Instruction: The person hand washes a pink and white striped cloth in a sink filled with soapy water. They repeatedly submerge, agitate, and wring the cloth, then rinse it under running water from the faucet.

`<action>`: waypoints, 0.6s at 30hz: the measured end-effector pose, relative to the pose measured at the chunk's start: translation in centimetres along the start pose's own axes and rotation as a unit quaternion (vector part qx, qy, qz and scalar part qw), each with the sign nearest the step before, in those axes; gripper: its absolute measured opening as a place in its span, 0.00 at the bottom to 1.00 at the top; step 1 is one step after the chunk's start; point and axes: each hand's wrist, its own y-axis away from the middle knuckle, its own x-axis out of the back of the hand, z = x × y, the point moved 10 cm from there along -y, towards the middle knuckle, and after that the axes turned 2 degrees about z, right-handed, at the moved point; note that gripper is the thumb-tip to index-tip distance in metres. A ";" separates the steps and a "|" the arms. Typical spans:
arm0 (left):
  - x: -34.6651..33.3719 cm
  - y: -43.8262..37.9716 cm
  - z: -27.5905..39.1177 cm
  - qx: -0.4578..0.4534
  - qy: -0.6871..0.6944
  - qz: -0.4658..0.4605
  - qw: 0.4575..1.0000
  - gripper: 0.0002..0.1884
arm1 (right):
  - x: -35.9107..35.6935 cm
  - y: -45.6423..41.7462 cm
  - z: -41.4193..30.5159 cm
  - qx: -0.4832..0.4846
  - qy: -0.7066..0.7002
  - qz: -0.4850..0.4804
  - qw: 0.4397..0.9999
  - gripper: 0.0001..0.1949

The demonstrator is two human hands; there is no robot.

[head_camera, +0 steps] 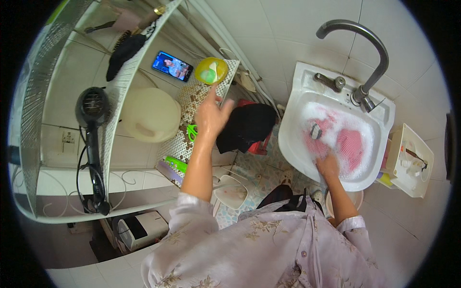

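My left hand [211, 114] reaches over the perforated shelf, fingers apart and holding nothing. Its index fingertip is at the near edge of a yellow soap dish [200, 68], which holds a green and white bar of soap [210, 75]. Down at the front of the white washbasin [288, 136], my right hand [328, 167] has its fingers in soapy water. They lie against or beside red-and-white striped cloth [349, 145]; suds hide the fingertips, so a grip cannot be made out. A dark and pale object [316, 131] rests on the cloth.
A curved metal faucet [381, 50] arches over the basin. On the left shelving are a lit phone [173, 66], a cream plastic container [155, 115], green-handled scissors [192, 132] and a hair dryer [94, 144]. Black cloth [248, 126] lies between shelf and basin. A cream caddy [410, 162] hangs right.
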 end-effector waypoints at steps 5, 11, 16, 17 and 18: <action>3.6 -8.2 -10.5 0.087 -0.320 0.010 0.943 0.33 | -1.2 -0.3 -0.1 0.028 0.016 0.025 0.999 0.36; 2.4 -12.3 -17.0 0.110 -0.449 -0.080 0.883 0.30 | -0.8 0.3 0.2 -0.036 0.016 -0.030 0.999 0.36; 3.0 -14.1 -18.6 0.086 -0.466 -0.068 0.878 0.32 | -1.4 -0.2 0.9 -0.033 0.031 -0.032 0.998 0.37; 3.2 -14.4 -19.3 0.087 -0.473 -0.065 0.874 0.33 | -1.6 -0.3 1.0 -0.033 0.033 -0.036 0.998 0.37; 4.3 -14.4 -19.2 0.107 -0.464 -0.039 0.878 0.33 | -1.7 -0.3 1.0 -0.031 0.033 -0.033 0.998 0.37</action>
